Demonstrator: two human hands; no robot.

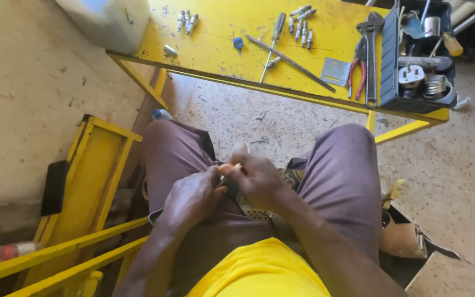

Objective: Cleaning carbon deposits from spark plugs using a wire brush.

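Your left hand [191,199] and right hand [257,180] are pressed close together over your lap, both pinching a small pale slender object [236,165] between the fingertips; what it is, you cannot tell. You seem mid-way through working on it, so the next move calls for a steady grip. Beyond your hands, the yellow metal surface [221,33] carries spark plugs [187,21], a long screwdriver [273,41], red-handled pliers [358,69] and a dark toolbox [421,55]. Speckled floor [281,121] lies below.

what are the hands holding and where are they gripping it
Both the left hand and right hand pinch a small pale object between their fingertips over the lap; the fingers hide what it is and which part they grip.
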